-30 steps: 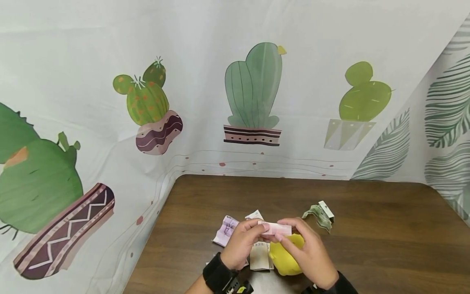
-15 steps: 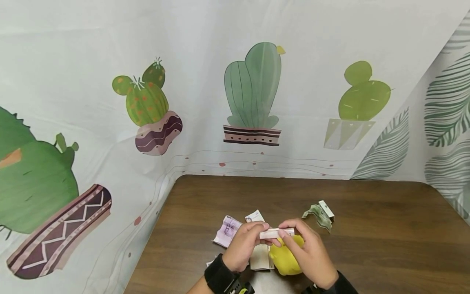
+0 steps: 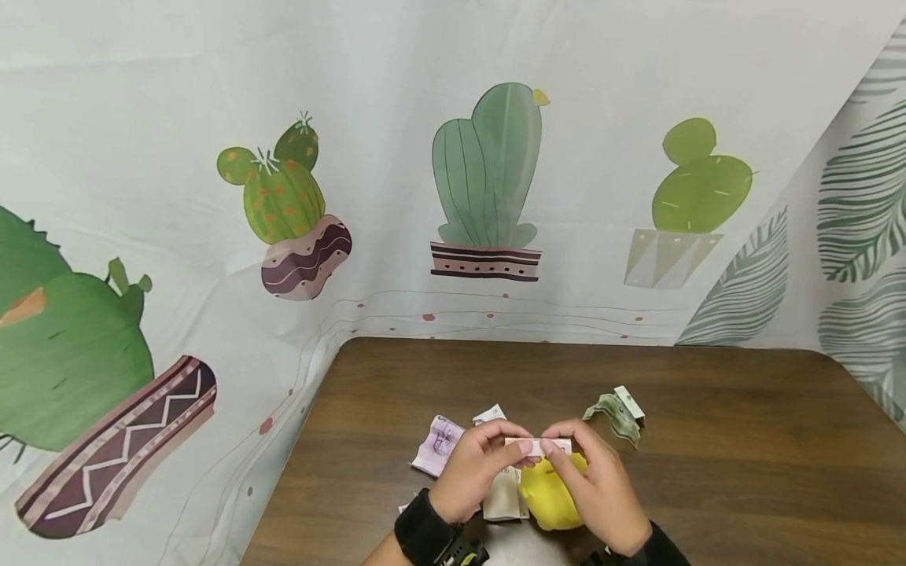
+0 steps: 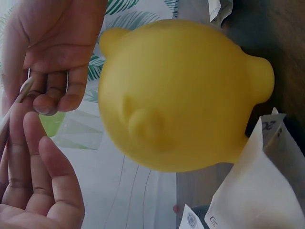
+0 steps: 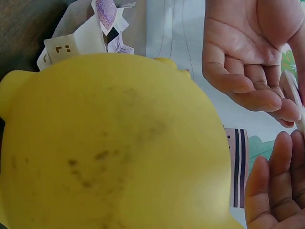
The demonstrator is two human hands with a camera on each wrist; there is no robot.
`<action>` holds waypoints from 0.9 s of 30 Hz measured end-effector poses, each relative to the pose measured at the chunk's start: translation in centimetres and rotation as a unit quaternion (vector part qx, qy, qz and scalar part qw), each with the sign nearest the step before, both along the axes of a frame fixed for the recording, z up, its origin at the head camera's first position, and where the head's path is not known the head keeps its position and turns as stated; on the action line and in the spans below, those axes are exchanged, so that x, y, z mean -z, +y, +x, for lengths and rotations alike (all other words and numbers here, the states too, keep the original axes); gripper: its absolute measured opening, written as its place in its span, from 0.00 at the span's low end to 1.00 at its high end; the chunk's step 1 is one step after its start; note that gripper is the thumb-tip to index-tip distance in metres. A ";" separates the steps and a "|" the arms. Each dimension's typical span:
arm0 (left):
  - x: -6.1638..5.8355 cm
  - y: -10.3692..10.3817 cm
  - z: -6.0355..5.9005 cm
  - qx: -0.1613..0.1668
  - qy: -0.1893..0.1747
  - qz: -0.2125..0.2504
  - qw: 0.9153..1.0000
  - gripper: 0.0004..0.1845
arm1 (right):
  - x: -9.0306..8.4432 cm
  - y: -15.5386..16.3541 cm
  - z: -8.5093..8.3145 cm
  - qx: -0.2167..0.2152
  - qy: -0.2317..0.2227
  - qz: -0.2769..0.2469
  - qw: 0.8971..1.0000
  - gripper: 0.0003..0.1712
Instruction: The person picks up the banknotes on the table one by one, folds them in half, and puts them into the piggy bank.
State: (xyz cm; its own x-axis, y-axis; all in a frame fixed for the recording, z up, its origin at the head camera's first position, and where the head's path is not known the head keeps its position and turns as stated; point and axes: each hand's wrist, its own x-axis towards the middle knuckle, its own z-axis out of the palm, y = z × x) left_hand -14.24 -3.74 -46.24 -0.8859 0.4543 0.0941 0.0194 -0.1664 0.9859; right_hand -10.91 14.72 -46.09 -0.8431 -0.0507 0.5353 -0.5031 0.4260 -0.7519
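Note:
A narrow, folded pinkish-white banknote (image 3: 535,448) is pinched between both hands, just above a yellow piggy bank (image 3: 552,503). The left hand (image 3: 469,472) grips its left part with the thumb on top. On the right part lies the thumb of the right hand (image 3: 602,489), fingers behind. Both thumb tips stand close together near the note's middle. In the left wrist view the note (image 4: 23,93) shows edge-on between the fingers, beside the rounded pig body (image 4: 176,90). Dark smudges mark the pig's side (image 5: 114,143) in the right wrist view.
A purple banknote (image 3: 435,448) and a whitish note (image 3: 488,414) lie left of the hands. A folded beige note (image 3: 501,501) stands beside the pig. Further back on the right are a crumpled green note (image 3: 616,417) and a small white folded piece (image 3: 629,402). A cactus-print cloth (image 3: 382,196) hangs behind the brown table (image 3: 743,440).
The folded note has turned in the fingers, its face tipping away and back, and shifted slightly right. The left thumb has slid right along it, toward the right thumb.

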 end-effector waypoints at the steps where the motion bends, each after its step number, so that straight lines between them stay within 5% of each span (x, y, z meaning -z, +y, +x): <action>1: 0.0 0.0 0.0 -0.003 -0.001 0.000 1.000 0.16 | 0.0 0.0 0.0 0.000 -0.001 -0.002 1.000 0.13; 21: -0.1 -0.1 0.0 -0.036 -0.004 -0.002 0.999 0.17 | -0.1 0.4 0.0 0.004 -0.040 -0.005 0.999 0.07; 27: 0.0 0.0 0.1 -0.036 0.013 0.000 0.999 0.14 | -0.2 0.6 0.0 -0.005 -0.063 0.029 0.998 0.10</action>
